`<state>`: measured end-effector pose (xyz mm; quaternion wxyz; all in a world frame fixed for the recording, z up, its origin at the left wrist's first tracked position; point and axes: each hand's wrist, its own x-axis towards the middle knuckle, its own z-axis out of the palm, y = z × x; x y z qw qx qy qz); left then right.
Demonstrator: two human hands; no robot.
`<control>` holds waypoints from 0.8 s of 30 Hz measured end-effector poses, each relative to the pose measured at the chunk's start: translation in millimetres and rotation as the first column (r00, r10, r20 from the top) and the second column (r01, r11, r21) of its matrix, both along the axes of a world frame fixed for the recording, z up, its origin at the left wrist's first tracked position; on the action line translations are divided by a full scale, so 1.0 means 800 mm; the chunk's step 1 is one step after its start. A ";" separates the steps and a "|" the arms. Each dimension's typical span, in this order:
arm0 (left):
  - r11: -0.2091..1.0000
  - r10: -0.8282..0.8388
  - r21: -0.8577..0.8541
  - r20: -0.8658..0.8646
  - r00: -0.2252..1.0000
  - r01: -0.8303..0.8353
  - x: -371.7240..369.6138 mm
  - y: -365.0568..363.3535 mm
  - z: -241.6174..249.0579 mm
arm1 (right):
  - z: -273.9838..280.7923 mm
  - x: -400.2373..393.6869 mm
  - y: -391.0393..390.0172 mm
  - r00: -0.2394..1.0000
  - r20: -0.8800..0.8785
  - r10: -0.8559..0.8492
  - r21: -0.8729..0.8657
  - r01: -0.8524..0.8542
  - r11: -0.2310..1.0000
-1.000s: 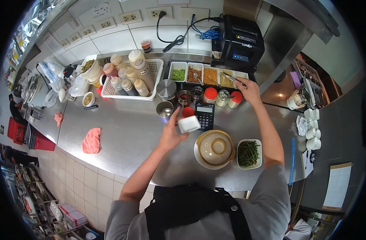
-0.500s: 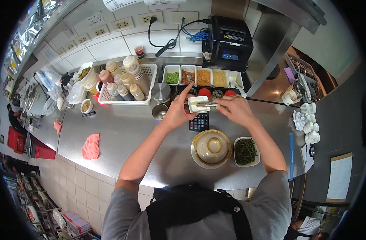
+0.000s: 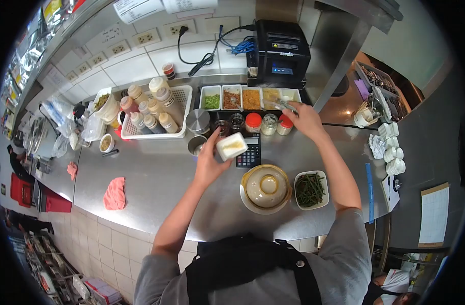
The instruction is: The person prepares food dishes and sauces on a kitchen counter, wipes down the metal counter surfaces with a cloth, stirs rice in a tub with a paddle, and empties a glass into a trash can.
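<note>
My left hand [image 3: 210, 163] grips a small white dish [image 3: 228, 152], tilted so its inside with a pale yellow smear faces up. In my right hand [image 3: 307, 121] are metal tongs [image 3: 287, 105], their tips over the pale yellow topping tub [image 3: 271, 93] at the back. Beside it stand tubs of orange crumbs [image 3: 251, 99], reddish-brown bits [image 3: 231, 99] and chopped green onion [image 3: 211, 100]. Under my left hand's dish, a black calculator [image 3: 249, 158] lies partly hidden. A lidded clay pot [image 3: 266, 188] and a bowl of green beans [image 3: 310, 190] are nearer me.
Red-lidded jars [image 3: 253, 121] line the front of the tubs. A white basket [image 3: 184, 96] of squeeze bottles, a steel cup [image 3: 197, 145] and a pink cloth [image 3: 114, 193] are to the left. A black printer [image 3: 282, 53] stands behind; stacked white dishes [image 3: 394, 155] sit right.
My right hand has moved up and right with the tongs, away from the dish to the yellow topping tub. My left hand has brought the dish down and left.
</note>
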<state>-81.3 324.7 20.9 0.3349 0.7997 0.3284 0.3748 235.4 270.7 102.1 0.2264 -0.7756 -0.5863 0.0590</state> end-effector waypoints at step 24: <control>0.864 0.440 -0.222 -0.104 0.892 -0.452 -0.206 -0.159 -0.183 | -0.091 -0.059 0.105 0.971 0.066 -0.230 -0.109 0.236 0.966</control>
